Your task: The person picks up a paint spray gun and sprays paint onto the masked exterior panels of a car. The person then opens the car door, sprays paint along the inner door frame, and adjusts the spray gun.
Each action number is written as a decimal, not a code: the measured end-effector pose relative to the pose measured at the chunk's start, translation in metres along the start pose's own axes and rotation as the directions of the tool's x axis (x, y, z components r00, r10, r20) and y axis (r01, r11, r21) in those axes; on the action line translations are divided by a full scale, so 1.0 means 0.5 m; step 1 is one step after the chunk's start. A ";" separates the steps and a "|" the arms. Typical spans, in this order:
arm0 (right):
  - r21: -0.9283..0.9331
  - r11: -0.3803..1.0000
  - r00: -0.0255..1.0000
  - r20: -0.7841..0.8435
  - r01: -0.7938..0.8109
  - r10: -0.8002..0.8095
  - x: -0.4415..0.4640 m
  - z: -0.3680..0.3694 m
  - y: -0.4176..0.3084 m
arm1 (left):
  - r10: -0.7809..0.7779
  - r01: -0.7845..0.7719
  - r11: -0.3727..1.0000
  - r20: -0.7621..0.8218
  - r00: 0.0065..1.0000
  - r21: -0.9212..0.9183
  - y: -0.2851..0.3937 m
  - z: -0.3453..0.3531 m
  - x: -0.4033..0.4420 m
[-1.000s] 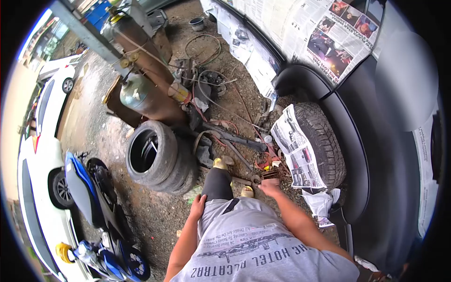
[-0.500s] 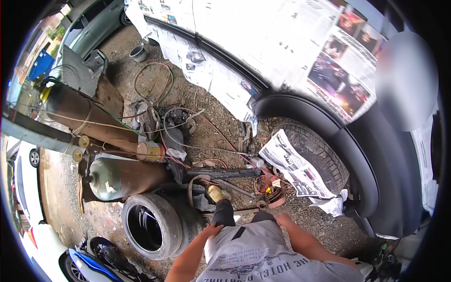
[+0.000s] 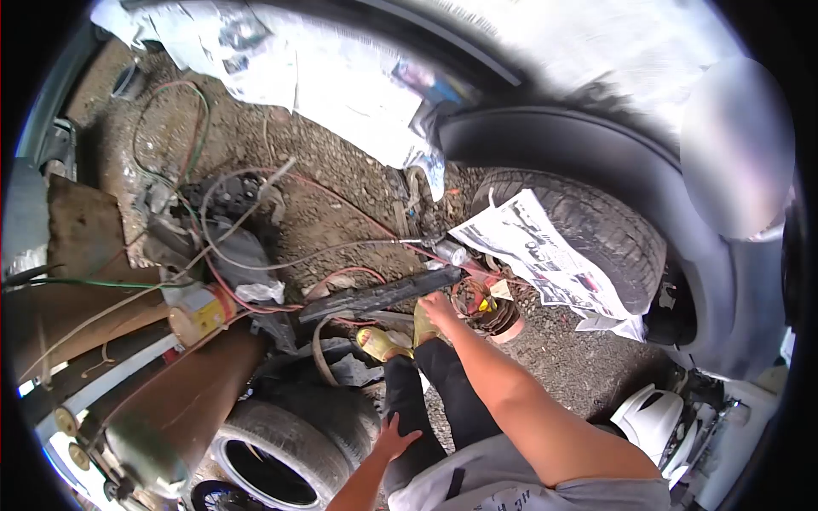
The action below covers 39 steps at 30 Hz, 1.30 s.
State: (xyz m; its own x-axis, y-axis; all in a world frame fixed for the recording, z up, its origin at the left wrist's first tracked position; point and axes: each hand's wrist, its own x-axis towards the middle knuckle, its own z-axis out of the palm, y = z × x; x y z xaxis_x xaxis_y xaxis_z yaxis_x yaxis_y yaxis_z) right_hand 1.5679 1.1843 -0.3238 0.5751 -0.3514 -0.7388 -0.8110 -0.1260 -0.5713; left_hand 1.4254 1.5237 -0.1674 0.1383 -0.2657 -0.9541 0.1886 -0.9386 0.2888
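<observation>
My left hand (image 3: 396,439) rests on my thigh with its fingers spread, holding nothing. My right hand (image 3: 436,310) reaches down in front of my right yellow shoe (image 3: 423,325), close to a dark beam (image 3: 375,294) on the ground. Its fingers look loosely extended and nothing shows in them. Just beyond it lies a silver can-like piece (image 3: 452,252), joined to the end of a grey hose (image 3: 332,247). To the right of the hand is a coil of reddish strap or hose (image 3: 498,322) with a yellow bit in it.
A car tyre (image 3: 588,230) under a black wheel arch (image 3: 596,145) is partly covered by newspaper (image 3: 545,260). More newspaper (image 3: 341,94) covers the car body. Gas cylinders (image 3: 162,417) and loose tyres (image 3: 273,451) are on the left. Hoses (image 3: 204,128) cross the gravel.
My right hand has left my thigh and reached down and forward to the beam. My left hand stays on my thigh. My view has tilted lower and closer to the ground.
</observation>
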 end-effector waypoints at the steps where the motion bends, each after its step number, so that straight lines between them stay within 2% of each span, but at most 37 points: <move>1: 0.285 0.944 0.984 0.108 -0.167 0.142 0.068 0.020 0.018 | 0.063 -0.061 0.998 -0.035 0.997 0.034 0.004 -0.009 0.019; 2: 0.461 0.871 0.985 0.055 -0.168 0.161 0.101 0.043 0.010 | 0.124 -0.121 0.992 -0.065 0.990 0.046 0.016 -0.014 0.037; 3: 0.533 0.833 0.989 0.062 -0.149 0.138 0.130 0.048 0.010 | 0.180 -0.175 0.983 -0.088 0.980 0.060 0.029 -0.019 0.053; 6: 0.630 0.726 0.941 0.020 -0.275 0.339 0.263 0.098 0.050 | 0.306 -0.303 0.952 -0.190 0.933 0.048 0.030 -0.034 0.084; 8: 0.644 0.700 0.938 0.083 -0.307 0.335 0.377 0.116 0.124 | 0.343 -0.354 0.935 -0.268 0.900 0.007 0.027 -0.049 0.096; 10: 0.637 0.711 0.922 0.002 -0.299 0.386 0.431 0.122 0.118 | 0.345 -0.378 0.925 -0.341 0.874 -0.033 0.022 -0.078 0.101; 11: 0.678 0.684 0.941 0.035 -0.269 0.336 0.485 0.126 0.157 | 0.349 -0.390 0.920 -0.370 0.861 -0.038 0.024 -0.095 0.106; 13: 0.790 0.581 0.931 -0.036 -0.196 0.362 0.555 0.138 0.177 | 0.340 -0.381 0.924 -0.391 0.855 -0.030 0.016 -0.119 0.107; 14: 0.760 0.597 0.903 -0.032 -0.257 0.428 0.596 0.141 0.193 | 0.344 -0.387 0.922 -0.412 0.844 -0.023 0.017 -0.131 0.118; 15: 0.764 0.596 0.896 -0.056 -0.246 0.441 0.617 0.144 0.190 | 0.336 -0.387 0.922 -0.432 0.837 -0.033 0.016 -0.139 0.122; 16: 0.798 0.557 0.911 -0.027 -0.228 0.411 0.646 0.150 0.211 | 0.325 -0.372 0.927 -0.411 0.852 -0.038 0.014 -0.151 0.123; 18: 0.899 0.388 0.922 0.041 -0.203 0.385 0.704 0.163 0.250 | 0.304 -0.351 0.934 -0.381 0.873 -0.061 0.021 -0.164 0.128; 21: 0.936 0.281 0.891 0.066 -0.211 0.449 0.744 0.157 0.235 | 0.307 -0.348 0.937 -0.389 0.869 -0.037 0.034 -0.180 0.138; 24: 0.955 0.249 0.865 0.019 -0.165 0.502 0.744 0.152 0.208 | 0.309 -0.346 0.938 -0.394 0.866 -0.026 0.034 -0.184 0.144; 25: 0.966 0.244 0.865 -0.047 -0.089 0.500 0.744 0.156 0.198 | 0.308 -0.345 0.938 -0.395 0.865 -0.025 0.035 -0.185 0.145; 28: 0.997 0.031 0.843 -0.071 0.064 0.533 0.759 0.162 0.184 | 0.310 -0.347 0.938 -0.395 0.865 -0.023 0.039 -0.192 0.145; 30: 0.996 0.056 0.845 -0.088 0.069 0.528 0.733 0.157 0.173 | 0.326 -0.356 0.935 -0.390 0.861 -0.004 0.038 -0.192 0.148; 33: 0.972 0.164 0.830 -0.231 0.169 0.508 0.659 0.159 0.123 | 0.333 -0.363 0.932 -0.391 0.858 -0.003 0.044 -0.179 0.138; 38: 0.924 0.289 0.836 -0.356 0.249 0.418 0.436 0.122 -0.003 | 0.349 -0.380 0.925 -0.398 0.848 0.002 0.066 -0.133 0.122; 39: 0.894 0.367 0.813 -0.406 0.258 0.416 0.384 0.121 -0.031 | 0.341 -0.369 0.930 -0.390 0.855 0.005 0.068 -0.121 0.116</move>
State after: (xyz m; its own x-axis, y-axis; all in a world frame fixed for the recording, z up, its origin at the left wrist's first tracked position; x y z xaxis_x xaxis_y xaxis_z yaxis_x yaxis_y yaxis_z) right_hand 1.6972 1.1749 -0.4785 0.0865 -0.7150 -0.6937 -0.0533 0.6920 -0.7199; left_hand 1.4987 1.4897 -0.2079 0.5619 -0.4617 -0.6863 0.1194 -0.7757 0.6197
